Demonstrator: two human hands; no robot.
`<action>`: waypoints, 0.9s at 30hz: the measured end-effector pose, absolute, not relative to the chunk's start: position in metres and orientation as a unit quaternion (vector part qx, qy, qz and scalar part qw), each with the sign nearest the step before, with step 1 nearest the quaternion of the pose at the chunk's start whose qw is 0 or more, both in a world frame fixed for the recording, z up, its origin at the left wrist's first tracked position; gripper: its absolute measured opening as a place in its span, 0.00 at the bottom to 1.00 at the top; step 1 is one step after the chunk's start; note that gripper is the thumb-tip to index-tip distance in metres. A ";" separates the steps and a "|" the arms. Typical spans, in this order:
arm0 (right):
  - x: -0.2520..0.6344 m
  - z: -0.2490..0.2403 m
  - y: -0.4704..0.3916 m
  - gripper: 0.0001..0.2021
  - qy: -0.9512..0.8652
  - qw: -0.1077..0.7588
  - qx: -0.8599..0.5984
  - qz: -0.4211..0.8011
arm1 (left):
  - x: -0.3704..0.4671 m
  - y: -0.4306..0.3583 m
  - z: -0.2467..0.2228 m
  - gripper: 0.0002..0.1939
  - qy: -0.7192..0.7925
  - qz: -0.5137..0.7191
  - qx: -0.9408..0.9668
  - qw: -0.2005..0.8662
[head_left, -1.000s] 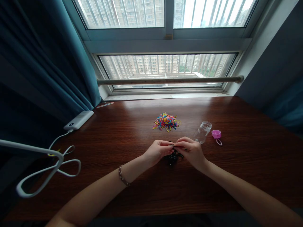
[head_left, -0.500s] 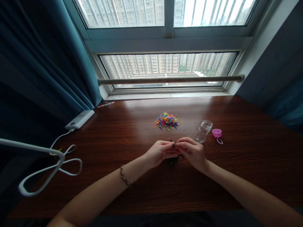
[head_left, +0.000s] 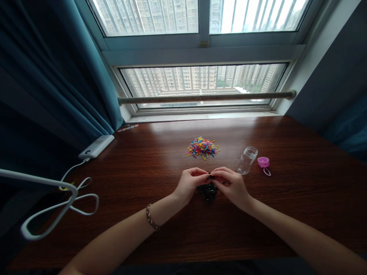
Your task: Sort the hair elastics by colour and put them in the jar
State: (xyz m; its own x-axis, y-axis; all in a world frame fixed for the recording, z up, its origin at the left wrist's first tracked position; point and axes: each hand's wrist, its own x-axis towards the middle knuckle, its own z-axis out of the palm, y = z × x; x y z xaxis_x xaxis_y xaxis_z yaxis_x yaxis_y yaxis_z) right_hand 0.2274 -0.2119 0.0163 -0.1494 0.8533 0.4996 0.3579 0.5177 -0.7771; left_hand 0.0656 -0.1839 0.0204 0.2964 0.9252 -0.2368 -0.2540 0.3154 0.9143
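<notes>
My left hand [head_left: 187, 186] and my right hand [head_left: 234, 189] meet over the near middle of the table, fingertips almost touching. Each pinches a small dark piece [head_left: 210, 175] from its own side; the fingers partly cover it, so its kind cannot be made out. Beneath the hands lies a small heap of shiny black pieces [head_left: 210, 193], in part behind the left fingers. Farther back is a loose pile of small colourful looped clips [head_left: 202, 148] in pink, yellow, blue and orange.
Right of the hands, a clear plastic bottle [head_left: 246, 162] without its cap lies tilted. A pink cap with a loop [head_left: 263, 163] is beside it. At the left are a white power bank [head_left: 96, 147] and a white cable [head_left: 51, 225]. A window rail [head_left: 206, 98] runs behind the table.
My fingers have shifted slightly around the small dark piece, the left ones drawing back and uncovering more of the black heap. Other objects stay in place.
</notes>
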 end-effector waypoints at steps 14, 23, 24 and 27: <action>0.229 0.021 -0.212 0.01 -0.686 0.512 -0.452 0.251 | 0.073 -0.197 0.014 0.10 0.384 0.441 0.431 0.687; 0.239 0.044 -0.214 0.04 -0.650 0.517 -0.462 0.310 | 0.072 -0.196 0.021 0.11 0.355 0.449 0.433 0.696; 0.244 0.051 -0.215 0.04 -0.646 0.520 -0.467 0.308 | 0.071 -0.195 0.023 0.11 0.358 0.451 0.435 0.692; 0.267 0.081 -0.212 0.05 -0.636 0.520 -0.490 0.292 | 0.068 -0.190 0.028 0.10 0.375 0.451 0.450 0.673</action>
State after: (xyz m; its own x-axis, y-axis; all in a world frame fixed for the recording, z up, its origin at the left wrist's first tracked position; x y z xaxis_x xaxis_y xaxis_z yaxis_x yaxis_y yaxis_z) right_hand 0.2674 -0.2123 0.0812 0.0209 0.9268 0.3751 0.3188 0.3494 -0.8811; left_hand 0.0680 -0.1899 0.0277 0.3111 0.9452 -0.0989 -0.2702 0.1878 0.9443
